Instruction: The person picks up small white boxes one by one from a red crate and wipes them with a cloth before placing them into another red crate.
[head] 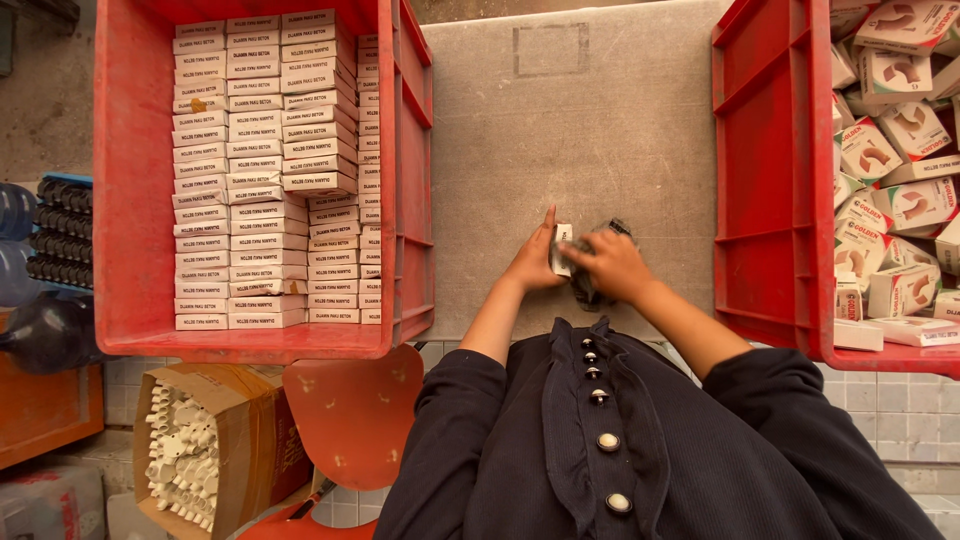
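1. The left hand [535, 262] holds a small white box [560, 248] at the near edge of the grey table [560, 130]; its fingers are pressed together along the box.
2. The right hand [612, 265] clutches a dark bundle [585, 292]; its finger state cannot be told.
3. Progress: the left red crate [130, 200] holds neat rows of closed boxes [270, 170]; the right red crate [765, 180] holds many loose cartons [895, 160].
4. Nothing blocks the table between the crates.

Dark ribbed top w/ front button row, sleeves pushed to elbows
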